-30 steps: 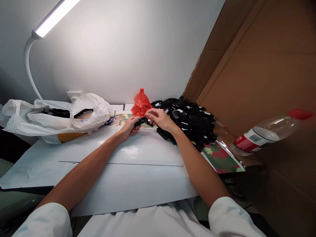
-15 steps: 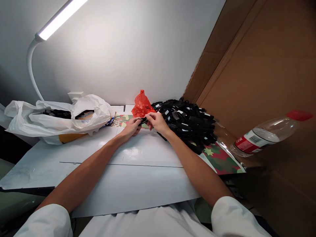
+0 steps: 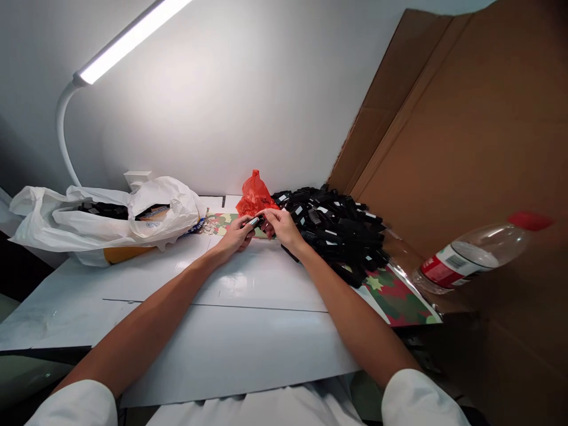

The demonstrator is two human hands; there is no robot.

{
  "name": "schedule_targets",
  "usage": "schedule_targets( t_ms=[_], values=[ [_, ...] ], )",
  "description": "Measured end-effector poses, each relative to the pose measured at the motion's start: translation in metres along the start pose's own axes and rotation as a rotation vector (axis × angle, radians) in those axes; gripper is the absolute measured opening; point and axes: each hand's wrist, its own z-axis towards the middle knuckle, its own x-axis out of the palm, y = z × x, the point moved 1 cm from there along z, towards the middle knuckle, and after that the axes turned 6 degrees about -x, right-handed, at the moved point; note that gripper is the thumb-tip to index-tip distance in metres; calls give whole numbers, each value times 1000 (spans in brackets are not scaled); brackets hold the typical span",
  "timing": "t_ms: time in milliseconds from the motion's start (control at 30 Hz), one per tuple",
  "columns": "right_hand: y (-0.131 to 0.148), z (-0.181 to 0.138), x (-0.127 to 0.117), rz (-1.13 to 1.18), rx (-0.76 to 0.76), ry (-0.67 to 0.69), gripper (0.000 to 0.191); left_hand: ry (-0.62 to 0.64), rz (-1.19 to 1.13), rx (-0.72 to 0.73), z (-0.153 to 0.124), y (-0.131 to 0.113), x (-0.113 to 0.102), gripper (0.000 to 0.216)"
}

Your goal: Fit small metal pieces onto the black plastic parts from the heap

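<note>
Both my hands meet at the far middle of the white table [image 3: 248, 331]. My left hand [image 3: 238, 234] is closed round a small black clip [image 3: 256, 222] with a shiny end. My right hand [image 3: 280, 227] pinches the same clip from the right with its fingertips. Just right of my hands lies a big heap of black clips [image 3: 337, 228] with white labels. A small pile of tiny silvery parts [image 3: 208, 223] lies on a camouflage-patterned sheet [image 3: 399, 296] left of my hands.
A red plastic bag [image 3: 254, 194] stands behind my hands. A white plastic bag [image 3: 106, 216] holding more black pieces lies at the left. A desk lamp [image 3: 128, 41] arches overhead. Cardboard [image 3: 465, 130] walls the right side, with a plastic bottle [image 3: 470, 251] lying by it.
My hands have drawn closer together on the clip and shifted slightly away from me. The view has tilted a little downward.
</note>
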Motion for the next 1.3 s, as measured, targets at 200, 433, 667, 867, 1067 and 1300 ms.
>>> schedule_targets(
  t_ms=[200,433,667,867,1067,1300],
  values=[
    [3,-3,7,54,-31,32,57,17,42,9,-3,-1,-1,42],
    [4,1,9,89,-24,27,66,72,49,47,1,1,-4,52],
    [5,1,12,7,-26,47,72,-3,29,84,6,1,-3,44],
    [4,-6,17,-131,-98,11,70,-98,9,113,3,5,-1,44],
    [4,-7,18,-193,-130,-5,71,-46,-15,143,2,6,0,44],
    [9,-4,19,-201,-148,-42,67,-50,-51,115,4,-1,1,45]
  ],
)
